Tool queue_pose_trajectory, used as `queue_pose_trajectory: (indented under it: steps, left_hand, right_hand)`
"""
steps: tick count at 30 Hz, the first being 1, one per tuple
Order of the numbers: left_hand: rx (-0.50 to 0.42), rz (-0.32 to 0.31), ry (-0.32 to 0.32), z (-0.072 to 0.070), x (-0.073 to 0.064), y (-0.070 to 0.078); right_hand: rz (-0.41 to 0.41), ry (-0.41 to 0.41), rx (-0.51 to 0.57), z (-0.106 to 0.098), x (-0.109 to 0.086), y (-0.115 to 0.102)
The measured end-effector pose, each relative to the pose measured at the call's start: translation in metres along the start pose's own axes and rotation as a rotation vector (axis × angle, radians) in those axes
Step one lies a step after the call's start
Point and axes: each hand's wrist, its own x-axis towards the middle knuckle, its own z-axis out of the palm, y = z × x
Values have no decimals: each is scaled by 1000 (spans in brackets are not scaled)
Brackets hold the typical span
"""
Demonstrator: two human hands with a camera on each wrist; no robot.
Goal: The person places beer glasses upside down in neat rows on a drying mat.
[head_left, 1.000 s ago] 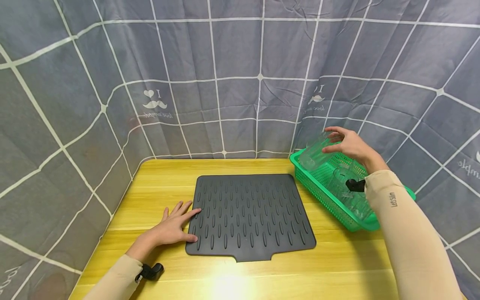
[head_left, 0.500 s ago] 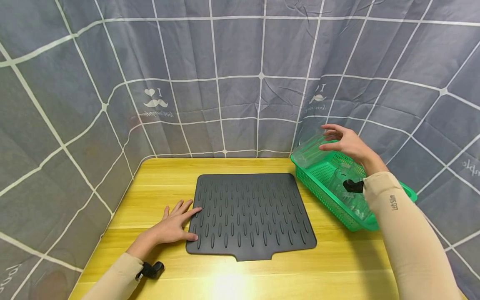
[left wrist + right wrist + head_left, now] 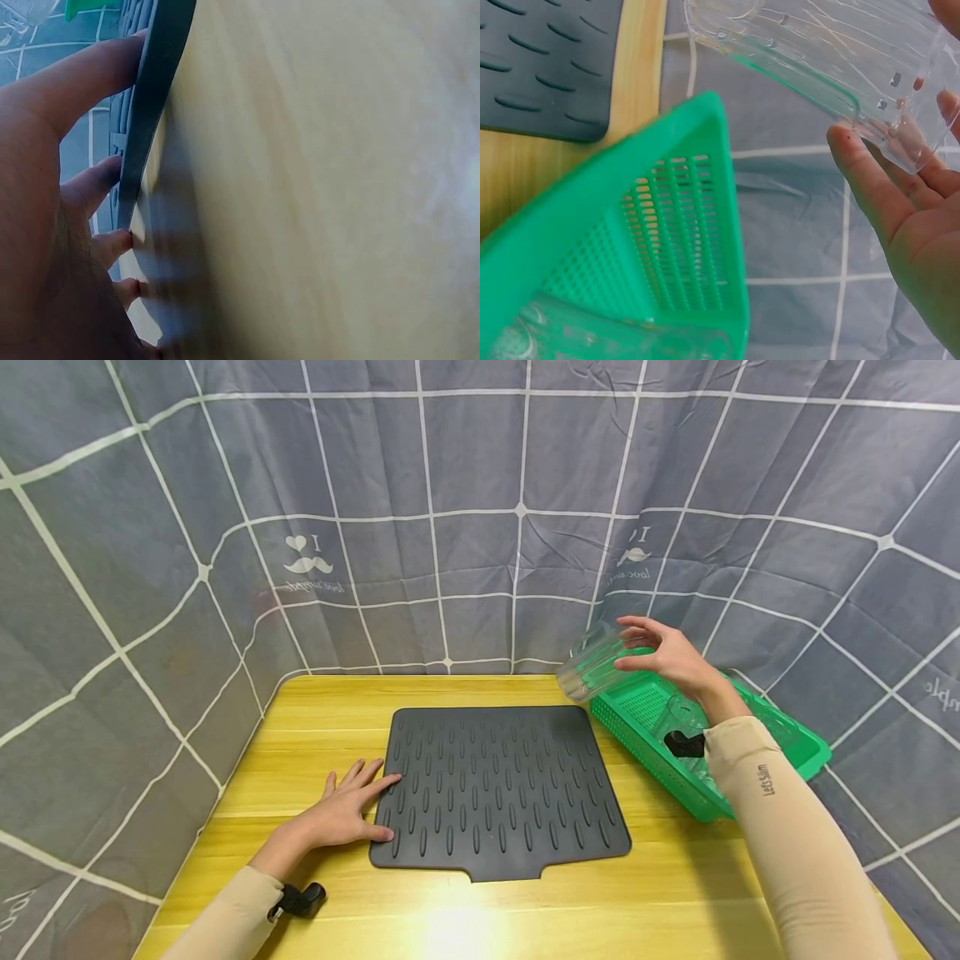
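A clear, see-through cup (image 3: 595, 670) is tilted in the air above the left rim of the green basket. My right hand (image 3: 667, 658) holds its near end; in the right wrist view the thumb and fingers (image 3: 874, 187) grip around that end. My left hand (image 3: 335, 814) lies spread at the left edge of the dark ribbed mat (image 3: 501, 793). Its thumb and forefinger touch the mat, the other fingers reach onto the table beside it. At least one more clear cup (image 3: 622, 334) lies in the green basket (image 3: 637, 750), partly hidden by my right wrist.
A wooden table (image 3: 442, 691) bears the mat and the basket. Behind and at both sides hangs a grey curtain (image 3: 480, 560) with white grid lines. The basket stands along the mat's right side, near the right curtain.
My right hand has moved left with the cup, carrying it from inside the basket's far left corner to above and past its rim. My left hand has stayed on the mat's edge.
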Motion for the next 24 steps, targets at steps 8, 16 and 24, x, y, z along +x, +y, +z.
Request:
queue_pose_trajectory:
  steps: [8,16,24]
  left_hand:
    - [7,-2,-3,-3,0,2]
    - [6,-7,-4,-4,1,4]
    - [-1,-13,-10,-5,1,3]
  right_hand:
    - [-25,-16,50,22,0,3]
    - [-41,-2,115,40,0,7]
    - [-56,-13,170,58,-6,7]
